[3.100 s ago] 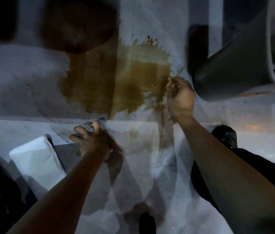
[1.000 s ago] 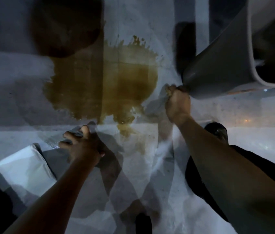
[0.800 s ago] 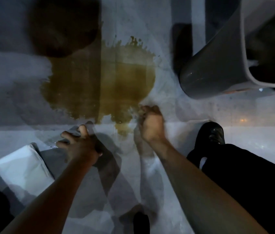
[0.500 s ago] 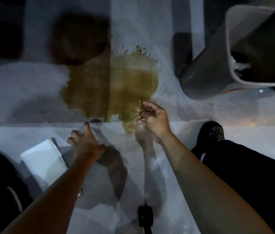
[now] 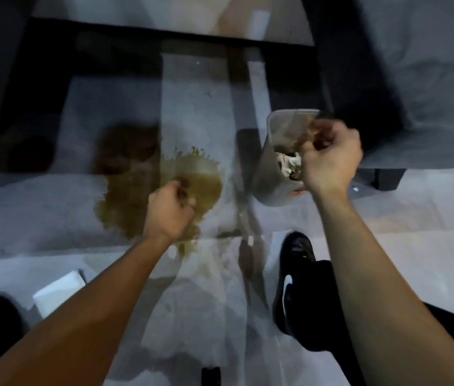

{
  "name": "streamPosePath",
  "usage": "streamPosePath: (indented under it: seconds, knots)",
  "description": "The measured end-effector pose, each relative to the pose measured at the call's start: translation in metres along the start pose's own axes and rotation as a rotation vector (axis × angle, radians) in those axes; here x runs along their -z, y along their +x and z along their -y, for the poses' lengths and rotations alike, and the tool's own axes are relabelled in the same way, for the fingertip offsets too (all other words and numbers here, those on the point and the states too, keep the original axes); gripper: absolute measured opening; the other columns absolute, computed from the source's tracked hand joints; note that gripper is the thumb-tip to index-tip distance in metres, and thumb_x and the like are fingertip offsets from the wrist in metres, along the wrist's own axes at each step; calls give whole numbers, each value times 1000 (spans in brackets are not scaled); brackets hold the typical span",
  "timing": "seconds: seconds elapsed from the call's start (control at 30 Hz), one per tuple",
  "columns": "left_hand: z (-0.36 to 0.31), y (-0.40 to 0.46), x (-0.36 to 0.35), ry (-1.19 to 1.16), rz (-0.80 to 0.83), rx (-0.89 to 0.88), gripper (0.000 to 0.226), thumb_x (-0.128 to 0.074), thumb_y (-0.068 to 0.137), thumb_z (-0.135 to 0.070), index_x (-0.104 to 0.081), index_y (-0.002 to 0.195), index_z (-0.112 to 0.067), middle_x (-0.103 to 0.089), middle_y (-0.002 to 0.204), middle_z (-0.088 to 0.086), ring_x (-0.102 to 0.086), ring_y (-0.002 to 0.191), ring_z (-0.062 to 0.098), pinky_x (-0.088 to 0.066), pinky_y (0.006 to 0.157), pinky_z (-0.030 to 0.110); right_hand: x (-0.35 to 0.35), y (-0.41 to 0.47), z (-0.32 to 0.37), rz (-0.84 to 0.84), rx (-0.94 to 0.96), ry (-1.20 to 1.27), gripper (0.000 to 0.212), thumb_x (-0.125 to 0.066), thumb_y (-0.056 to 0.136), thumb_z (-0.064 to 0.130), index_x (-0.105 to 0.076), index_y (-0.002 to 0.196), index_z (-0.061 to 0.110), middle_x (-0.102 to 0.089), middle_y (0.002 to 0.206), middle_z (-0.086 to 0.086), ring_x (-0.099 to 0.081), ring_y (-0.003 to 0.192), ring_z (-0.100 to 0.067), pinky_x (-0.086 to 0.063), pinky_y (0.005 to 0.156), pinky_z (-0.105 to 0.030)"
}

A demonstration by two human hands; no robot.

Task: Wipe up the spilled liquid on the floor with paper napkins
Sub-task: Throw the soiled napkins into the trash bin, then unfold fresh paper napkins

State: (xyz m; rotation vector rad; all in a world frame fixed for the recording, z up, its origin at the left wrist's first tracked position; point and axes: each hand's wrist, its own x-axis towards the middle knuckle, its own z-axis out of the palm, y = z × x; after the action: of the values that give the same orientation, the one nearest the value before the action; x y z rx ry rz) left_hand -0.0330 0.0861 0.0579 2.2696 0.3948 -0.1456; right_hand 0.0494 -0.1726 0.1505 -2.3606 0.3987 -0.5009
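Pale floor [image 5: 53, 207] spreads under you, dim and shadowed. The brown spill [image 5: 136, 207] lies mid-frame, at about 9 o'clock from the bin [image 5: 269, 174]. Your right hand [image 5: 328, 160] hovers over the bin's mouth, fingers [image 5: 317, 135] curled shut on what looks like a soaked napkin; the blur leaves that unsure. You seem to be discarding it. Your left hand [image 5: 168, 211] is fisted above the spill, contents hidden. Next, fetch a dry sheet from the napkin stack [image 5: 58, 293] at 7 o'clock.
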Motion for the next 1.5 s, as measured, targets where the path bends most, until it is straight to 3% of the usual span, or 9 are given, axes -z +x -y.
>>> streamPosePath:
  seconds: [0.17,0.23,0.37,0.5,0.63,0.8,0.9,1.13,1.5]
  knots:
    - [4,-12,14,27,-79,23,13,-68,89,-21,-60,78,-20,-64,73,-2,-57,65,13,-44,70,26,-11,24,-28,268,-99,-297,35,-75,82,23,-71,113,5,-67,116,-21,-67,105,-38,-54,90,-36]
    - [23,-21,23,67,-77,74,12,-65,82,-10,-66,90,-20,-63,93,7,-61,79,23,-51,84,31,-21,11,-25,319,-20,-365,36,-75,84,31,-72,112,9,-67,119,-19,-65,107,-39,-53,94,-37]
    - [79,-44,44,33,-11,239,59,-61,79,-12,-59,138,-17,-62,116,18,-63,104,34,-49,104,37,-58,-51,4,398,175,-230,19,-75,85,29,-72,98,16,-73,91,-12,-67,88,-32,-55,86,-38]
    - [139,-74,70,-52,-57,450,43,-66,90,-25,-62,132,-21,-69,111,9,-65,101,27,-50,92,29,-115,-140,21,650,190,-128,13,-76,86,21,-69,96,18,-62,65,1,-66,69,-27,-54,72,-32]
    - [207,-109,91,-34,-129,557,36,-67,92,-20,-65,128,-18,-71,107,10,-64,98,25,-44,87,24,-167,-220,18,1066,80,-236,49,-80,84,30,-63,130,28,-69,92,2,-68,94,-22,-53,82,-28]
    - [290,-148,110,-35,-132,735,43,-65,87,-26,-62,129,-14,-72,103,13,-68,100,35,-54,95,37,-199,-304,3,1333,58,-346,21,-74,89,33,-67,104,20,-74,92,-7,-69,83,-22,-57,74,-31]
    - [322,-167,106,-35,-53,818,62,-64,91,-30,-44,149,-16,-64,129,20,-61,118,41,-48,102,39,-204,-341,-17,1409,38,-405,14,-73,89,34,-68,93,21,-72,94,-2,-67,87,-21,-53,74,-29]
    - [340,-219,53,476,294,428,121,-82,72,-59,0,160,-46,-12,157,20,-19,140,41,-48,104,53,-204,-384,-46,1420,-4,-374,15,-76,86,21,-71,85,7,-71,91,-3,-63,88,-17,-41,74,-23]
    - [351,-234,16,774,415,-36,98,-75,77,-17,-24,160,-31,-63,105,13,-60,95,36,-50,76,47,-219,-379,-46,1431,-4,-369,11,-77,83,23,-72,81,14,-72,81,1,-65,81,-13,-44,68,-18]
